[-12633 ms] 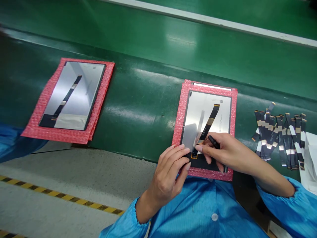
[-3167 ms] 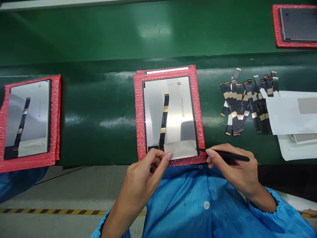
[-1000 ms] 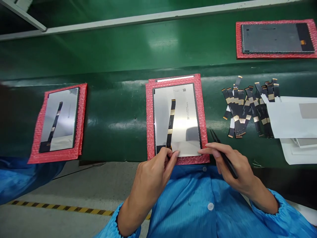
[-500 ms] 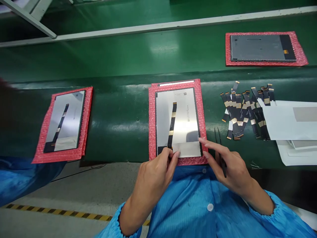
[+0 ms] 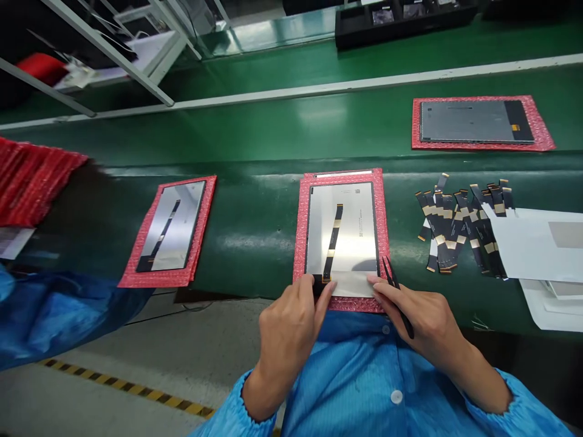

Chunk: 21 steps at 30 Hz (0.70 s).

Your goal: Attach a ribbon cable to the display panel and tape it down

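Left hand: fingers pressed on the panel at its near edge, nothing gripped.
Right hand: closed around the tweezers, forefinger on the panel.

Glossy metallic panel on rough red bubble-wrap sheet; shiny green belt.

Belt left of panel bare; cable pile crowds right.
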Each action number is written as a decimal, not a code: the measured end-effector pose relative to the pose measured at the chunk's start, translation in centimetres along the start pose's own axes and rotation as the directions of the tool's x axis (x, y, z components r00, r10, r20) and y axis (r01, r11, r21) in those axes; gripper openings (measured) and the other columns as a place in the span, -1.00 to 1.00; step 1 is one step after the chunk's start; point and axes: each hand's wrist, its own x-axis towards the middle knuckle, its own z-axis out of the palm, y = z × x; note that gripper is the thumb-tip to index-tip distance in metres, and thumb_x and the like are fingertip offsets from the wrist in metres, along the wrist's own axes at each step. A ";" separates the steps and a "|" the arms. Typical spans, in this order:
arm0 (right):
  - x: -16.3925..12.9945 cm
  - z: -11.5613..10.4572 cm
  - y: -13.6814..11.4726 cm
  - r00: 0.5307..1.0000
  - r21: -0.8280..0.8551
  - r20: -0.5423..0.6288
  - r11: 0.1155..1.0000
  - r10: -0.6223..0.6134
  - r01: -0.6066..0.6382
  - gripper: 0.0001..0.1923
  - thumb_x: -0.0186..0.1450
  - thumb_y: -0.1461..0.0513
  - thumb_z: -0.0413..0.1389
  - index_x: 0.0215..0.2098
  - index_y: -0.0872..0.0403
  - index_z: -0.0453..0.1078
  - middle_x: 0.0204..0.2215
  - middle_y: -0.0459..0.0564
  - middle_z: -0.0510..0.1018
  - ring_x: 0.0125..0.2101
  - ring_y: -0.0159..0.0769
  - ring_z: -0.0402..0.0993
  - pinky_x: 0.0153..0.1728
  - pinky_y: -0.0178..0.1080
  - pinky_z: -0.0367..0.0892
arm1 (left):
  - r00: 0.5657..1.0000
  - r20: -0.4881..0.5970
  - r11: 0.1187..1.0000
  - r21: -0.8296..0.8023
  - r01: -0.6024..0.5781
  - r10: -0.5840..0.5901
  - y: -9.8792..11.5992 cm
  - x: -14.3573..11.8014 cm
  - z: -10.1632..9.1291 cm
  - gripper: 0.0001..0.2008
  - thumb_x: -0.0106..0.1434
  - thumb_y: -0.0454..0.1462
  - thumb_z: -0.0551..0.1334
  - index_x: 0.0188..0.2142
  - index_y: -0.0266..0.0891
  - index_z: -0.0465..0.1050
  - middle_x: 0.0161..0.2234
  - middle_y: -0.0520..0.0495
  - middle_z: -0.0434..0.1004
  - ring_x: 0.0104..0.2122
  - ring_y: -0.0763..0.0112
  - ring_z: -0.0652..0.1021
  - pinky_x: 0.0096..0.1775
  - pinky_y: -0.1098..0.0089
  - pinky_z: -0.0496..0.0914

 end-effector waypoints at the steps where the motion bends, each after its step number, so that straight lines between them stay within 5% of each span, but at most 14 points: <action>1: 0.0 0.1 0.1 1.000 0.007 -0.002 1.000 -0.002 0.002 -0.33 0.38 0.26 0.13 0.36 -0.30 0.02 0.05 -0.27 0.59 -0.35 -0.20 0.72 -0.40 -0.21 0.61 | 0.999 -0.032 0.999 -0.008 -0.041 0.041 -0.2 0.0 0.1 -0.80 0.31 0.01 0.23 -0.16 0.06 0.49 -0.41 -0.09 0.65 -0.45 0.28 0.61 -0.54 0.26 0.46; 3: -0.1 0.3 0.2 1.000 0.009 -0.007 1.000 -0.008 0.009 -0.32 0.38 0.26 0.13 0.36 -0.31 0.02 0.08 -0.29 0.56 -0.32 -0.20 0.72 -0.39 -0.23 0.61 | 0.978 -0.088 0.980 -0.056 -0.192 0.187 -0.2 0.0 0.5 -0.73 0.34 -0.10 0.23 0.04 0.12 0.43 -0.14 -0.08 0.67 -0.19 0.22 0.66 -0.25 0.16 0.61; 7: -0.4 0.6 0.7 0.999 -0.028 -0.029 0.999 -0.042 0.041 -0.33 0.37 0.27 0.15 0.36 -0.25 0.05 0.09 -0.26 0.55 -0.28 -0.21 0.72 -0.36 -0.24 0.61 | 0.887 -0.080 0.884 -0.077 -0.461 0.456 1.3 0.3 1.3 -0.46 0.35 -0.06 0.21 0.29 0.14 0.17 0.23 0.13 0.41 0.24 0.27 0.44 0.16 0.18 0.52; 12: -0.7 0.9 1.0 0.999 -0.024 -0.037 0.999 -0.025 0.024 -0.37 0.35 0.25 0.16 0.33 -0.22 0.13 0.07 -0.22 0.58 -0.30 -0.17 0.71 -0.34 -0.21 0.63 | 0.892 -0.030 0.891 -0.037 -0.453 0.452 2.1 0.5 1.9 -0.40 0.35 0.02 0.17 0.33 0.09 0.11 0.28 0.14 0.32 0.35 0.32 0.27 0.23 0.17 0.44; 21: -0.6 0.8 0.9 0.999 0.003 -0.046 1.000 -0.005 0.005 -0.39 0.37 0.21 0.14 0.33 -0.25 0.13 0.05 -0.27 0.59 -0.33 -0.16 0.72 -0.40 -0.19 0.64 | 0.923 -0.052 0.924 -0.011 -0.383 0.382 -2.5 -1.5 2.7 -0.49 0.46 -0.01 -0.02 0.33 -0.03 0.14 0.38 -0.02 0.13 0.34 0.24 0.27 0.31 0.14 0.17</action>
